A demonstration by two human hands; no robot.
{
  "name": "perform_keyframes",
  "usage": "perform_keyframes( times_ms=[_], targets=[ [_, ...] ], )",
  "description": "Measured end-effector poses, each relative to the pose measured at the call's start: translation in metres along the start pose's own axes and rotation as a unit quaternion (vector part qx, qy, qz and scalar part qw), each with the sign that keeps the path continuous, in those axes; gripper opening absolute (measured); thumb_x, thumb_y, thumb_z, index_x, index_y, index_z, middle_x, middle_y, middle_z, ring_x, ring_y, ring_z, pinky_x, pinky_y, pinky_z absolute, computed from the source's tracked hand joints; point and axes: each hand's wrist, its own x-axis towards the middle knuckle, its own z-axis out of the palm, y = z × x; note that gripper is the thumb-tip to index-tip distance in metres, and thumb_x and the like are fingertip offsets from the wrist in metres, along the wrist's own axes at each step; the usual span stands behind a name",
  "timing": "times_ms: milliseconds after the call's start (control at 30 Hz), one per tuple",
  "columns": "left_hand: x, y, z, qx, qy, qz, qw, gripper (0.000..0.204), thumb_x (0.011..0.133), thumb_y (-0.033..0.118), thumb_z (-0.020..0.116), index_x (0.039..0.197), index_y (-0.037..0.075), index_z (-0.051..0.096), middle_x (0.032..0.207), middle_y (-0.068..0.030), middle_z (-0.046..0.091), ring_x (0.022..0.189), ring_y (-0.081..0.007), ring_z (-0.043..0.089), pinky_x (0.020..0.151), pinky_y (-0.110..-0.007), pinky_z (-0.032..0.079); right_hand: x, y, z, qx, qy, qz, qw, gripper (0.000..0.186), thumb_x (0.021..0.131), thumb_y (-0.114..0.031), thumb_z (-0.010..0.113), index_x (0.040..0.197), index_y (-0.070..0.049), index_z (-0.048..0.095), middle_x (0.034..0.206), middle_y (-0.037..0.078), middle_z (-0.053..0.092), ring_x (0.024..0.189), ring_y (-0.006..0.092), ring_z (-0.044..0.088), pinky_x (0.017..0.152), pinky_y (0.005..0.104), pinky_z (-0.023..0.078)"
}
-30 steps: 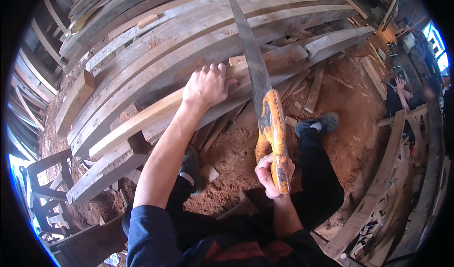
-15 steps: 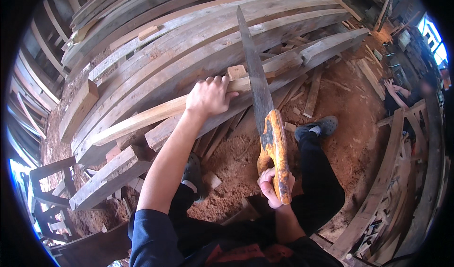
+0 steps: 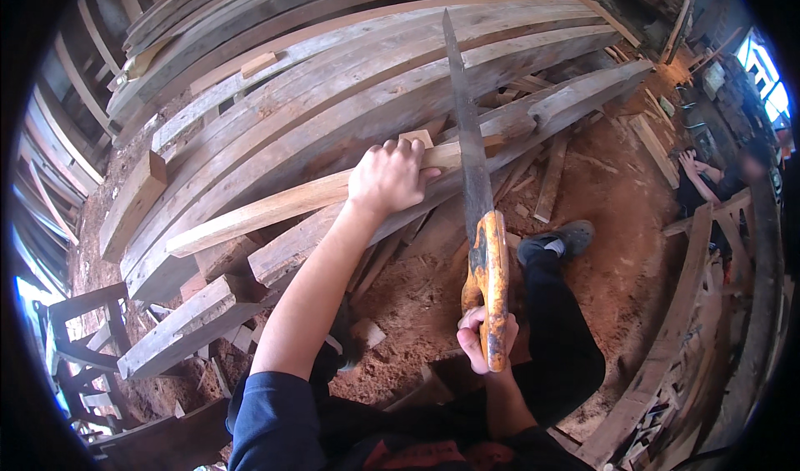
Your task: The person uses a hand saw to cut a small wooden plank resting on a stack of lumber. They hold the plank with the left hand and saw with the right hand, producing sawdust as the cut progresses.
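My left hand (image 3: pixel 388 176) is closed over a pale wooden strip (image 3: pixel 265 212), its knuckles up, pressing it on the stacked timbers. A short wooden block (image 3: pixel 417 137) shows just beyond those fingers. In my right hand (image 3: pixel 483 338) is the worn yellow-orange handle of a handsaw (image 3: pixel 495 283), my fingers wrapped through its grip. The saw's long grey blade (image 3: pixel 468 108) points away from me and crosses the strip to the right of my left hand, near the strip's far end. How deep the teeth sit in the wood cannot be made out.
Long curved-looking beams (image 3: pixel 333 121) lie stacked ahead, with a thick timber end (image 3: pixel 187 329) at left. Reddish sawdust-covered ground (image 3: pixel 617 304) and offcuts lie around my shoes. A wooden frame (image 3: pixel 667 354) stands at right; beyond it another person's arm (image 3: pixel 704 179) shows.
My left hand sits slightly farther right, and the strip has shifted a little too. The saw stands straighter in the picture, its tip farther right and its handle slightly nearer to me.
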Motion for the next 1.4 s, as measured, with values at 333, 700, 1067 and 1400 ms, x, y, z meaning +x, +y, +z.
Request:
perform_keyframes(
  times_ms=[333,700,1067,1400],
  targets=[
    [0.0,0.0,-0.002,-0.006,-0.01,0.001,1.0,0.046,0.089,0.047,0.057,0.097,0.002,0.056,0.089,-0.0165,0.064,0.087,-0.0327,0.066,0.075,-0.043,0.054,0.0,0.002,-0.011,0.056,-0.016,0.015,0.998,0.023,0.084,-0.01,0.07,0.086,-0.002,0.049,0.065,0.006,0.053,0.056,0.0153,0.052,0.058,0.029,0.045],
    [-0.011,-0.003,-0.013,0.0,-0.027,0.008,1.0,0.044,0.091,0.044,0.054,0.098,0.001,0.057,0.091,-0.0163,0.064,0.09,-0.0308,0.065,0.076,-0.042,0.053,-0.006,-0.002,0.001,0.09,0.004,-0.001,0.996,0.019,0.081,-0.01,0.071,0.084,-0.002,0.054,0.058,0.007,0.057,0.05,0.0171,0.057,0.049,0.0282,0.042],
    [-0.014,-0.006,-0.006,-0.01,-0.01,0.028,0.999,0.042,0.088,0.043,0.059,0.096,0.002,0.056,0.088,-0.016,0.064,0.087,-0.0321,0.065,0.075,-0.042,0.053,0.053,-0.021,0.018,0.004,0.026,0.006,1.0,0.022,0.08,-0.013,0.074,0.079,-0.003,0.055,0.061,0.003,0.054,0.054,0.0134,0.053,0.053,0.0277,0.043],
    [-0.015,0.001,-0.01,-0.009,-0.027,0.003,1.0,0.041,0.09,0.044,0.056,0.098,0.003,0.057,0.09,-0.0155,0.064,0.09,-0.0301,0.065,0.078,-0.041,0.053,0.041,-0.001,0.001,0.085,0.058,0.056,0.993,0.024,0.078,-0.018,0.076,0.074,-0.005,0.056,0.058,0.003,0.054,0.053,0.0138,0.052,0.052,0.028,0.041]
  ],
)
